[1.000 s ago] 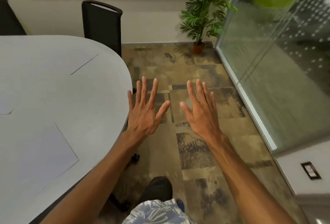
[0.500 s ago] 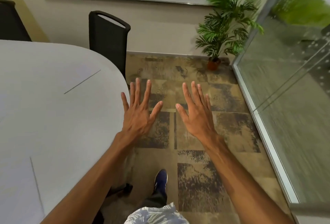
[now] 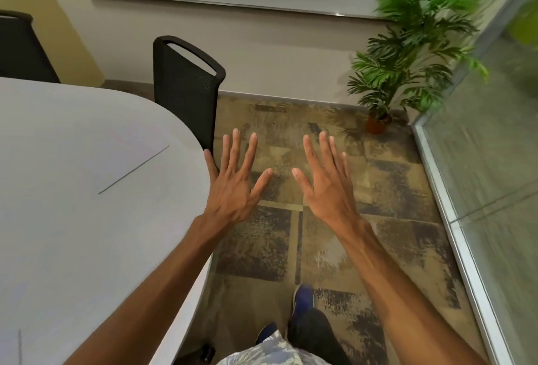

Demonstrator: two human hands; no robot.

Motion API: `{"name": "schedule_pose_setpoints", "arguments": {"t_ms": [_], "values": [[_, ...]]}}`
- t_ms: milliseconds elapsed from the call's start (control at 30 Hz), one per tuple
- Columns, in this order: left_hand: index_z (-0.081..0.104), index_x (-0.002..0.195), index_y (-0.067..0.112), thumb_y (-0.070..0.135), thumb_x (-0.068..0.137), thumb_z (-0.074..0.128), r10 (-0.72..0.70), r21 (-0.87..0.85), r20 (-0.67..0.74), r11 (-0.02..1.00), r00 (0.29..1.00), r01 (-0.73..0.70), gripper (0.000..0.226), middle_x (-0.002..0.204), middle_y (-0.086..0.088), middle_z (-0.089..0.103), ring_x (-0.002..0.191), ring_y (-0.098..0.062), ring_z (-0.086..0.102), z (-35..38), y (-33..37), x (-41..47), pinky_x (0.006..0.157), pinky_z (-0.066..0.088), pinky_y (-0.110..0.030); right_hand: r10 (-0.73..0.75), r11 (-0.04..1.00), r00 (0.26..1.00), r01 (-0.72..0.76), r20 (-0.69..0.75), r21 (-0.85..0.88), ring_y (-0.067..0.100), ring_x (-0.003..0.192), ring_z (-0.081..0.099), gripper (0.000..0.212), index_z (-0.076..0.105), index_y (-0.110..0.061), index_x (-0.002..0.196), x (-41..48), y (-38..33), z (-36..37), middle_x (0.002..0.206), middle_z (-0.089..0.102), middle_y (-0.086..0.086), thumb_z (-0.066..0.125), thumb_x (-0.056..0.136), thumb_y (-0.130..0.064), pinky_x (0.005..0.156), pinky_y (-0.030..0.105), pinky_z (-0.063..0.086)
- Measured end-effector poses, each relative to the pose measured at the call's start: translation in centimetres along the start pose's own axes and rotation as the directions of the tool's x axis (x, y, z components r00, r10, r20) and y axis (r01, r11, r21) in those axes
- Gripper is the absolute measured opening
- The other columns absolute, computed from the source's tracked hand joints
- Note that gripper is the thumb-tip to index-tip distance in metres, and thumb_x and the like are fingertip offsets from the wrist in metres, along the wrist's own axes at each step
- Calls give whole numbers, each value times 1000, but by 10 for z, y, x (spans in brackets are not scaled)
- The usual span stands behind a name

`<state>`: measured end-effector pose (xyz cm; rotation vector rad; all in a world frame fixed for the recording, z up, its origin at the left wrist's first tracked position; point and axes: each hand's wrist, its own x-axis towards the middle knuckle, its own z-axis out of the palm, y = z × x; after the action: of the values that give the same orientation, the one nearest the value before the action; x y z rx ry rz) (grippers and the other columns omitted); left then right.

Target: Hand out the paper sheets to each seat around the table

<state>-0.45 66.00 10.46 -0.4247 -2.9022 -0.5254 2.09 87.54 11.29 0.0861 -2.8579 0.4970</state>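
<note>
Left hand (image 3: pixel 233 190), right hand (image 3: pixel 327 187): both splayed flat, empty. White paper sheet (image 3: pixel 96 166) on pale grey rounded desk (image 3: pixel 72 248) lies left, nearer left hand.

A single head-worn view looks forward and steeply down from standing height. The left hand (image 3: pixel 233 187) and right hand (image 3: pixel 327 187) stretch toward 12 o'clock, the table (image 3: pixel 72 190) spreads at 9, and the glass wall (image 3: pixel 495 175) lies at 3.

We stand in an office meeting room: a rounded conference table (image 3: pixel 87 190), mesh chairs (image 3: pixel 186 88), a glass partition (image 3: pixel 495 175).
</note>
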Motion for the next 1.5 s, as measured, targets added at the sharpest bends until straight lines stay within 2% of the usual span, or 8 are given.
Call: {"name": "schedule_pose_setpoints", "arguments": {"t_ms": [300,567,700,867,1000,1133,1367,1500], "values": [[-13,159,34,62,101,20,-98,41,-30,994,995,99,73,168,-3,-24,153,-23,-25,34,-25,152,119,-16,-62,-90,996,995,89,40,29,21,156,-12,67,1,-33,161,169,57,41,170,-9,4,29,105,-56,126,50,1],[0,162,28,63,100,20,-220,27,-185,973,958,228,74,170,-4,-12,155,-22,-19,36,-34,269,122,-8,-61,-191,982,978,189,89,29,17,155,-16,66,1,-33,161,318,94,58,170,-10,-1,26,105,-58,126,51,0],[1,162,25,60,100,23,-273,51,-204,956,940,289,74,170,-5,-12,155,-22,-19,38,-46,322,123,-7,-60,-236,971,966,232,106,53,17,154,-18,66,1,-33,161,384,98,69,169,-12,-1,25,105,-58,126,49,-4],[0,162,26,59,101,25,-327,16,-199,941,924,337,74,170,-5,-12,155,-20,-21,45,-79,400,123,-11,-57,-267,963,955,258,128,83,17,155,-16,66,3,-33,161,475,95,94,170,-9,0,26,104,-58,127,48,-2],[3,162,25,58,101,27,-344,-17,-247,936,906,351,73,170,-4,-10,155,-19,-19,51,-116,467,124,-13,-53,-314,949,936,305,158,80,19,155,-14,66,5,-31,161,555,86,117,170,-7,1,26,105,-57,126,49,2],[3,162,25,58,101,27,-428,-28,-245,900,870,435,74,170,-5,-8,155,-21,-18,49,-159,529,123,-12,-54,-339,941,920,329,196,86,20,156,-14,66,4,-31,161,635,68,138,170,-7,2,23,105,-59,127,49,2],[0,162,22,59,101,22,-432,53,-224,890,874,453,75,170,-6,-13,155,-24,-18,52,-217,608,123,-10,-57,-414,910,883,402,220,99,20,155,-15,65,3,-32,161,751,27,174,170,-9,1,20,105,-60,126,50,2],[-3,162,24,62,99,15,-491,64,-224,855,842,515,76,169,-7,-16,154,-25,-21,50,-248,644,123,-10,-57,-481,877,845,465,231,123,20,155,-15,66,2,-33,161,807,2,198,169,-9,1,20,104,-61,127,49,2]]}}
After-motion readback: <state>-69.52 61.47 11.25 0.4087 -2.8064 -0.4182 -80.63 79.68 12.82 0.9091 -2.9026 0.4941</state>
